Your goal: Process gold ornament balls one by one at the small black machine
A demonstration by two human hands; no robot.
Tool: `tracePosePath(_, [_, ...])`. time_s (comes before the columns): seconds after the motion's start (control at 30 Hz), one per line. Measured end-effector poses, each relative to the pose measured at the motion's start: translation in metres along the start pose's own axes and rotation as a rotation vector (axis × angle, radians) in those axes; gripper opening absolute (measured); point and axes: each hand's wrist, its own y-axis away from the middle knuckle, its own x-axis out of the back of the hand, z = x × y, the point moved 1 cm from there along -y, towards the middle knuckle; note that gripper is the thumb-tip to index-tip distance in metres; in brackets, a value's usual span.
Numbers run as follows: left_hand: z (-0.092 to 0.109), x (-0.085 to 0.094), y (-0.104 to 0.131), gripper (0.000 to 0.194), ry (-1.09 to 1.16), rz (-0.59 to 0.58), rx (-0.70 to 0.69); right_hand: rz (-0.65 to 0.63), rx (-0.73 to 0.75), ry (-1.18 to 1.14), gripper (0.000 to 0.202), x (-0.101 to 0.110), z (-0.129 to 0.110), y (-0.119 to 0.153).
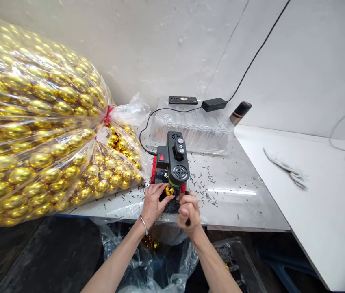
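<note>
My left hand (153,202) is closed, its fingertips pinching a small shiny gold ball (169,190). The ball sits beneath the front end of a black device (178,162) with round vent grilles and knobs on top. Wrapped in the fingers of my right hand (189,211) is a slim tool with a black handle (187,222); its tip is hidden near the device. Under both hands lies a black and red mat (154,170), partly covered by the device. A red-switched box (161,157) is attached to the device's left side.
A huge clear bag of gold balls (38,134) fills the left. Behind stand a clear plastic tray (190,126), a power adapter (214,104) and a dark-capped bottle (240,112). Black scraps (210,179) litter the table. A plastic-lined bin (172,264) is below; a white table (318,195) adjoins right.
</note>
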Motion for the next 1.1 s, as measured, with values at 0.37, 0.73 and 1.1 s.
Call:
tracePosePath(0.37, [0.003, 0.007, 0.006, 0.032, 0.077, 0.06, 0.031, 0.013, -0.264, -0.106, 0.029, 0.031, -0.036, -0.073])
tracePosePath(0.73, [0.015, 0.013, 0.131, 0.041, 0.042, -0.307, -0.148, 0.027, -0.215, -0.111, 0.025, 0.025, -0.035, -0.06])
tracePosePath(1.1, [-0.047, 0.13, -0.13, 0.004, -0.274, -0.252, 0.214, 0.049, -0.172, -0.095, 0.024, 0.022, -0.032, -0.058])
